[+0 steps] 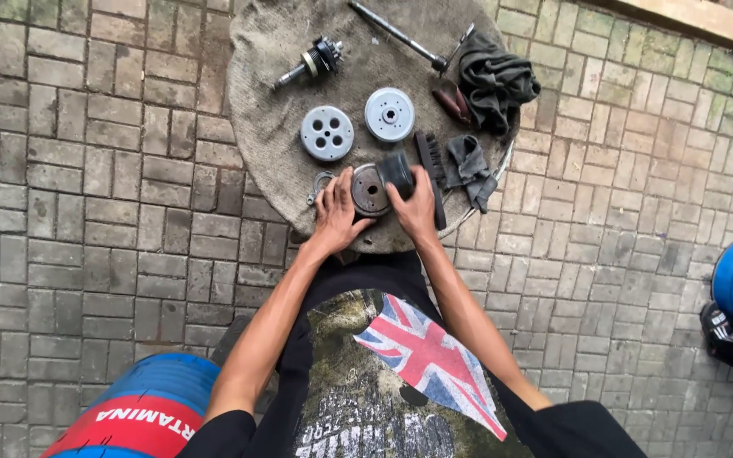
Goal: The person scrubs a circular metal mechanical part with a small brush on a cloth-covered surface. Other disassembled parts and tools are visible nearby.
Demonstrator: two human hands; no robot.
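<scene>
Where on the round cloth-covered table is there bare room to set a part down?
Bare cloth lies at the table's left, beside the shaft; more between shaft and long rod. Crowded around both hands, the two discs, brush and rags.

We see our two bare forearms, with short black sleeves (222, 434) ending above the elbows. Our hands, the left hand (335, 214) and the right hand (417, 208), wear no gloves. Our black T-shirt (366, 373) carries a mottled greenish print, pale lettering and a red, white and blue flag patch (430, 352).
</scene>
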